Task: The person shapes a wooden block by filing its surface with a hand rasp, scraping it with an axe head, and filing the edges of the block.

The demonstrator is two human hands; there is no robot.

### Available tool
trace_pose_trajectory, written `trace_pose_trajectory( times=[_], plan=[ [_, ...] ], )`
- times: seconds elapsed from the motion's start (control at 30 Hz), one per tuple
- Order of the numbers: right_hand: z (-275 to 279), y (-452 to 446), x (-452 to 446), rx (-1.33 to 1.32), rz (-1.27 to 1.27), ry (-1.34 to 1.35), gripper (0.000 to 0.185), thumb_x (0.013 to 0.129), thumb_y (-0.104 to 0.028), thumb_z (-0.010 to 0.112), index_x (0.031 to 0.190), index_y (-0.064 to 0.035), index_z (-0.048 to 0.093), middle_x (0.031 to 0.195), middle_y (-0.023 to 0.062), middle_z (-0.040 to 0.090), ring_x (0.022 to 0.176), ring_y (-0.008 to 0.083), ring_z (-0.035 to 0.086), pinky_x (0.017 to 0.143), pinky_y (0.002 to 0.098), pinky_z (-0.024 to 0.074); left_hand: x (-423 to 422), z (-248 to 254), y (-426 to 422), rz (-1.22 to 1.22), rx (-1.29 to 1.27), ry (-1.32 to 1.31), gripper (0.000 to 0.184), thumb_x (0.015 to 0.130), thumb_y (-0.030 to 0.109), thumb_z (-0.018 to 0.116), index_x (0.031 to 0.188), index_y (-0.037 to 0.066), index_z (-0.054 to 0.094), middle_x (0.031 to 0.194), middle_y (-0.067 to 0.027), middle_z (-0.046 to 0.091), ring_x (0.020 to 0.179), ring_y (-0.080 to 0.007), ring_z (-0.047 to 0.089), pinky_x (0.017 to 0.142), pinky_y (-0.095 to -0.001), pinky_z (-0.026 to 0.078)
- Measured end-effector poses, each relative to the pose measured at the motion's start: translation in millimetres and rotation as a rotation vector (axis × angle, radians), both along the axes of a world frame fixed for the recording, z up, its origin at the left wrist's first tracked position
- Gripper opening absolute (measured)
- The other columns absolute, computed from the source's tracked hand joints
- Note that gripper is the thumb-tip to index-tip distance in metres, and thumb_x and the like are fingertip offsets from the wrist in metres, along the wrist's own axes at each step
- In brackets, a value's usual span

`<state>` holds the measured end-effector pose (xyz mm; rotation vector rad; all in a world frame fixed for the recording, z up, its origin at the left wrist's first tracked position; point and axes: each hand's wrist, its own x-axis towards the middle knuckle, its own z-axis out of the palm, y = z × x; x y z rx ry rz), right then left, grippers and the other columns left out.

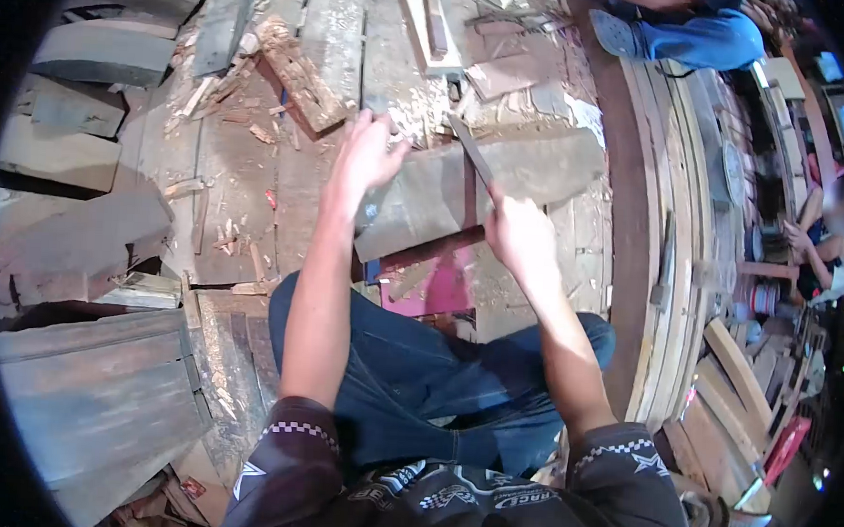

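Note:
A thick weathered wooden plank [532, 164] lies across the floor in front of my crossed legs. My right hand [522, 232] is closed round the near end of a long narrow dark tool [474, 154], which slants over the plank toward its far edge. Whether the tool is a blade or a handle, I cannot tell. Beside the plank's left end is my left hand [371, 151], its fingers stretched forward and thumb apart, with no object visible in it. Contact between that hand and the plank is unclear. Pale wood chips [412, 120] are scattered just beyond the plank.
A rough broken timber [298, 76] lies ahead on the left. Cut wooden blocks [70, 236] are stacked along the left side. Long boards [666, 248] run down the right. A pink sheet [430, 283] lies before my legs. Other people [824, 237] sit at the far right.

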<state>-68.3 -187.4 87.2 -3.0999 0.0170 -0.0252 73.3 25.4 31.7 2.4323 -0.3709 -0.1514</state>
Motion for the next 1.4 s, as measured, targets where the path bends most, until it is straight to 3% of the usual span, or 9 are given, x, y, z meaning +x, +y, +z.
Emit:
trace_pose_trajectory(
  times=[0.23,0.4,0.57,0.7,0.83,0.93,1.1,1.23,1.4],
  plan=[
    [62.3,4.2,-14.2,0.071,0.0,0.106,0.031,0.081,-0.014,0.062,0.11,-0.0038,0.063,0.074,0.0229,0.066,0.07,0.0392,0.067,0.067,0.0489,0.0556,-0.9,15.2,1.0,-0.052,0.039,0.073,0.046,0.089,0.033,0.066,0.115,-0.004,0.061,0.115,-0.0272,0.057,0.112,-0.041,0.056,0.1,-0.0464,0.043],
    [27.8,-1.6,16.2,0.065,-0.092,0.107,0.032,0.081,-0.014,0.061,0.111,-0.0041,0.064,0.077,0.0254,0.066,0.073,0.0407,0.067,0.068,0.0505,0.0551,-4.4,12.4,-4.6,-0.073,0.002,0.084,0.047,0.089,0.033,0.066,0.115,-0.005,0.06,0.116,-0.0274,0.057,0.11,-0.0422,0.056,0.099,-0.0465,0.044],
    [83.0,4.2,-15.0,0.099,-0.072,0.154,0.03,0.082,-0.015,0.06,0.11,-0.0075,0.065,0.083,0.0251,0.067,0.081,0.0434,0.067,0.078,0.0518,0.0537,-3.9,10.9,-0.8,-0.078,0.032,0.11,0.043,0.089,0.032,0.065,0.115,-0.001,0.06,0.125,-0.0285,0.053,0.116,-0.0432,0.054,0.101,-0.0492,0.044],
    [32.8,-24.4,9.1,0.108,-0.042,0.116,0.03,0.082,-0.013,0.058,0.11,-0.0071,0.065,0.088,0.0254,0.068,0.086,0.0419,0.067,0.079,0.0502,0.054,-4.5,6.4,-5.8,-0.064,0.021,0.04,0.045,0.089,0.034,0.066,0.113,-0.004,0.061,0.116,-0.026,0.057,0.11,-0.0395,0.057,0.098,-0.0461,0.044],
    [60.4,-9.5,47.4,-0.011,-0.077,0.367,0.027,0.081,-0.008,0.055,0.105,-0.0006,0.065,0.091,0.0268,0.068,0.085,0.0414,0.068,0.078,0.0488,0.0554,0.5,6.3,0.3,-0.129,0.038,0.141,0.047,0.09,0.037,0.065,0.116,-0.002,0.06,0.121,-0.0256,0.056,0.114,-0.0391,0.055,0.1,-0.0463,0.043],
    [91.0,10.2,0.9,-0.001,-0.036,0.223,0.027,0.081,-0.007,0.054,0.104,0.0019,0.065,0.091,0.028,0.068,0.084,0.0417,0.069,0.078,0.049,0.0559,-0.8,4.6,6.6,-0.026,0.03,0.034,0.045,0.087,0.034,0.067,0.112,-0.003,0.061,0.119,-0.0266,0.056,0.112,-0.0428,0.056,0.098,-0.0488,0.045],
    [48.3,-0.7,34.9,-0.033,-0.024,0.221,0.016,0.084,-0.007,0.052,0.093,-0.0002,0.064,0.084,0.0235,0.068,0.08,0.0412,0.069,0.075,0.0502,0.0556,-2.9,12.8,2.1,-0.075,0.0,0.146,0.041,0.088,0.032,0.064,0.111,-0.002,0.061,0.121,-0.0269,0.054,0.11,-0.0428,0.056,0.097,-0.049,0.045],
    [91.4,14.8,22.3,-0.039,-0.094,0.352,0.026,0.082,-0.009,0.05,0.103,-0.0029,0.065,0.095,0.028,0.067,0.091,0.043,0.066,0.084,0.0518,0.0522,-1.1,3.4,4.4,-0.107,0.058,0.121,0.042,0.088,0.033,0.063,0.113,-0.001,0.061,0.127,-0.0281,0.052,0.115,-0.0435,0.055,0.099,-0.0501,0.044],
    [48.9,6.6,34.9,-0.017,-0.095,0.297,0.028,0.081,-0.009,0.052,0.105,-0.0025,0.065,0.094,0.028,0.067,0.091,0.0441,0.066,0.085,0.0514,0.0523,-3.9,12.2,-1.8,-0.1,0.11,0.204,0.046,0.09,0.037,0.063,0.115,-0.001,0.061,0.125,-0.0302,0.055,0.113,-0.0432,0.057,0.1,-0.0499,0.044]
  ],
)
